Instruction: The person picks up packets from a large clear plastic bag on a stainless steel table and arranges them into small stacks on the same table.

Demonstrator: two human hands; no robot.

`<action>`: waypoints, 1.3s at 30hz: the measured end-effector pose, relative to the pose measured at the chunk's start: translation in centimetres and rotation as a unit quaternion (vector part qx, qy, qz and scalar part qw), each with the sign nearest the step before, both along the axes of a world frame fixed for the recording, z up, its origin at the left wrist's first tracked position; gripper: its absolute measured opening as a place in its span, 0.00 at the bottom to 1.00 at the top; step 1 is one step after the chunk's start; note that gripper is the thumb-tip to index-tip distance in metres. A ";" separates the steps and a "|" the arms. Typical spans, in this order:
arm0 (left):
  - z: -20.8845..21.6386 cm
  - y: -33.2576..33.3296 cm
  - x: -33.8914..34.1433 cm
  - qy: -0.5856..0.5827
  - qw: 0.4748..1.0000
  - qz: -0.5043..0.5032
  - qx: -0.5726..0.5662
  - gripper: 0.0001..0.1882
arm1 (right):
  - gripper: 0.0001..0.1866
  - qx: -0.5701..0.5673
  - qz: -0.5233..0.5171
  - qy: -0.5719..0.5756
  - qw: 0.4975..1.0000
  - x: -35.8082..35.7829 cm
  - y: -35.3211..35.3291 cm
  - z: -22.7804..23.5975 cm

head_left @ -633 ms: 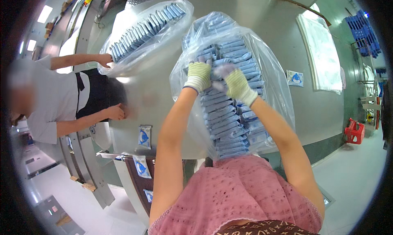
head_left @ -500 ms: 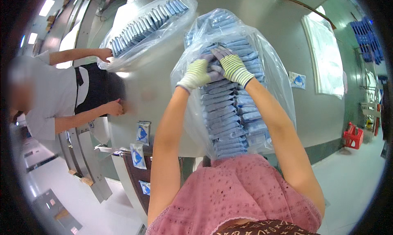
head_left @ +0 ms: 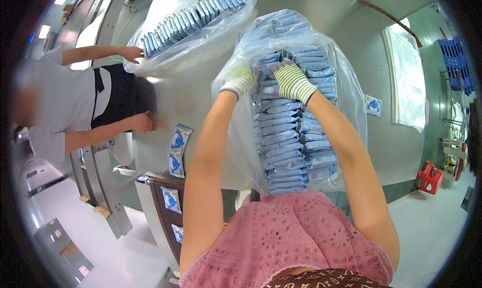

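A large clear plastic bag (head_left: 346, 105) lies on the metal table, filled with two rows of small blue-and-white pillow packets (head_left: 278, 137) standing on edge. My gloved right hand (head_left: 292, 82) is over the upper part of the left row, its fingers curled onto the packets and its thumb lower down against them. At the row's left side, my gloved left hand (head_left: 239, 80) is beside the packets, partly behind the clear film. Its fingertips are blurred and hidden there. Both gloves are white with yellow-green stripes.
To the left, a co-worker's hand (head_left: 131, 53) touches another packet-filled bag (head_left: 241, 22). Loose packets (head_left: 175, 162) lie at the table's left edge and on a brown conveyor belt (head_left: 156, 200). A single packet (head_left: 372, 105) and stacked clear bags (head_left: 405, 80) lie right. A red stool (head_left: 430, 177) stands beyond.
My hands were close together over the packets. Now the left has moved off to the row's left side, and the right stays on the row. The packets on the conveyor have moved up toward the table.
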State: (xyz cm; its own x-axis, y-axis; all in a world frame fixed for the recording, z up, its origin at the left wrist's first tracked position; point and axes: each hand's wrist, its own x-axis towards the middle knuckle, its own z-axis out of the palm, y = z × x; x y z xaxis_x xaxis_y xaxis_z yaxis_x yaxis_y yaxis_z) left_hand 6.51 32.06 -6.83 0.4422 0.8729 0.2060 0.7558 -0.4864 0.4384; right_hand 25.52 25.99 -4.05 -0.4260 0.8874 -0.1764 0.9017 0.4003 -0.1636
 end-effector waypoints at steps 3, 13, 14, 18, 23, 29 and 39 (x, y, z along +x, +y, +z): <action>4.4 2.0 0.1 0.098 0.986 -0.012 -0.134 0.22 | 0.47 0.021 -0.026 -0.001 0.999 0.0 -0.9 0.2; 11.5 -12.7 -4.5 -0.241 0.951 -0.068 -0.181 0.23 | 0.37 -0.028 0.005 -0.037 0.999 -1.6 -0.8 0.5; 12.4 -15.6 -6.0 -0.262 0.939 -0.103 -0.197 0.21 | 0.38 0.056 -0.030 -0.088 0.994 -0.4 -1.1 -1.5; 5.8 -25.3 -16.1 -0.143 0.983 0.015 -0.115 0.21 | 0.45 0.056 -0.058 -0.123 0.989 -1.2 -1.1 -2.7; 2.9 -36.0 -32.0 -0.112 0.914 0.317 -0.226 0.15 | 0.45 0.058 -0.062 -0.149 0.985 -0.1 -0.5 -4.2; 2.0 -49.6 -46.4 0.224 0.760 0.484 -0.371 0.31 | 0.44 0.065 -0.064 -0.151 0.984 0.4 0.0 -5.3; 0.1 -39.2 -43.9 -0.246 0.858 0.359 -0.273 0.16 | 0.43 0.061 -0.092 -0.150 0.982 1.2 -0.4 -5.7</action>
